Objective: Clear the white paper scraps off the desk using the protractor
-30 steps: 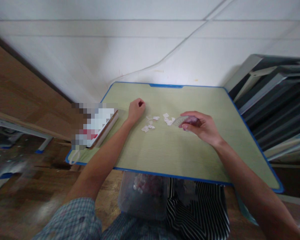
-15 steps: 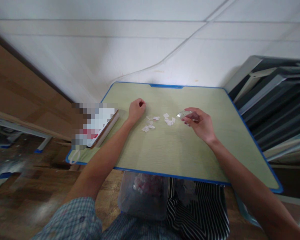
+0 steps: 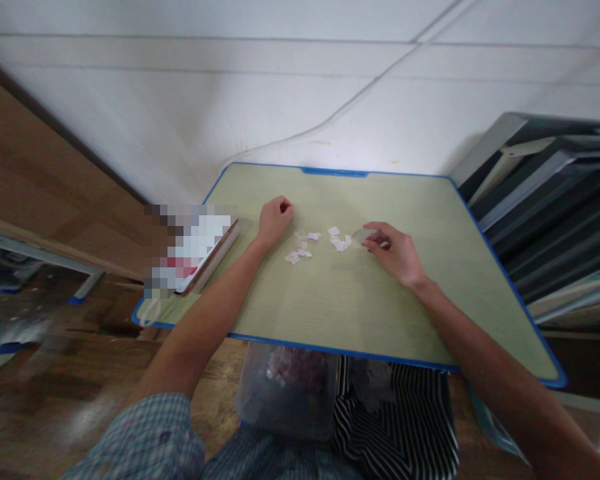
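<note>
On the table, my right hand [image 3: 397,252] pinches a clear, thin plastic piece [image 3: 364,235] with a rounded edge and faint marks; its exact kind cannot be made out. Just left of the piece lies a small group of white paper bits [image 3: 338,241]. A second scatter of white paper bits [image 3: 299,255] lies nearer my left hand [image 3: 275,219]. That hand rests on the tabletop with its fingers curled into a loose fist, and nothing shows in it.
The pale green table [image 3: 320,300] has a blue rim and stands against a white wall. A box [image 3: 215,257], partly blurred out, sits at its left edge. Below the front edge are a clear plastic bin [image 3: 285,393] and striped cloth [image 3: 405,413]. Dark panels [image 3: 555,200] lean at right.
My right hand has moved slightly left and lowered the clear plastic piece, which now lies flatter beside the paper bits. My left hand stays in place.
</note>
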Available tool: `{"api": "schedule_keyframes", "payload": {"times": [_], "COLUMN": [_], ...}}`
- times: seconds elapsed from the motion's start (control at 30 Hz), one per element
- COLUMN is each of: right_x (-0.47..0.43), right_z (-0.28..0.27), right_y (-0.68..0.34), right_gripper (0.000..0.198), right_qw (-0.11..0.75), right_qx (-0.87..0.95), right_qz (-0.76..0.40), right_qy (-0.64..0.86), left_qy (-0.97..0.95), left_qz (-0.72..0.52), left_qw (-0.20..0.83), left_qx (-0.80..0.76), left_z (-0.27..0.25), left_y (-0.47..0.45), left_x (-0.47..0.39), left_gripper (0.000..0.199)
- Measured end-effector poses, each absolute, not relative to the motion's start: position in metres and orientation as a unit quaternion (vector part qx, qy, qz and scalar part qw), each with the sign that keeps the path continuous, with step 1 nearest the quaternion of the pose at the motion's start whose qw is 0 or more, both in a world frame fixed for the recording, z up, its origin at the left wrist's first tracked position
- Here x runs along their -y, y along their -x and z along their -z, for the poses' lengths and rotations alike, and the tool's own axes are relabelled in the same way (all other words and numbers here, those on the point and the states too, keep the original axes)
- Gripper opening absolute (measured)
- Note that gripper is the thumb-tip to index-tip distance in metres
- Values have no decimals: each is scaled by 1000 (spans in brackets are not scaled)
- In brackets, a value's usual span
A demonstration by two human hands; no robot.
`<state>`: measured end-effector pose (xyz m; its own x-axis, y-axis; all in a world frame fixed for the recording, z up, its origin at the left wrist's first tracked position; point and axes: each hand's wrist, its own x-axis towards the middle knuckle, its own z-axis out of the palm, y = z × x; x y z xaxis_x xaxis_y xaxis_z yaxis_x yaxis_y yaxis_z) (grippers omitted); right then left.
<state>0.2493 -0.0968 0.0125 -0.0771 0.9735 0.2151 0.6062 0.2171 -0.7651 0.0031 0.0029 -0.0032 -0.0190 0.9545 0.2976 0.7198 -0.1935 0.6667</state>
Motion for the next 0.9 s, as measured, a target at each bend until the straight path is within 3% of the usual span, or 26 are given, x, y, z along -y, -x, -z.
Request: {"api": "schedule_keyframes", "payload": {"times": [0.9], "right_x": [97], "right_z": [-22], "right_y": [-258], "right_gripper": [31], "right_qw": [309], "right_qx": [722], "right_qz": [-256], "right_qy": [564], "left_qy": [-683], "left_qz": [-363], "left_qw": [157], "left_qx": [-615], "left_z": [4], "left_y": [-3], "left_x": [-3], "left_gripper": [13]}}
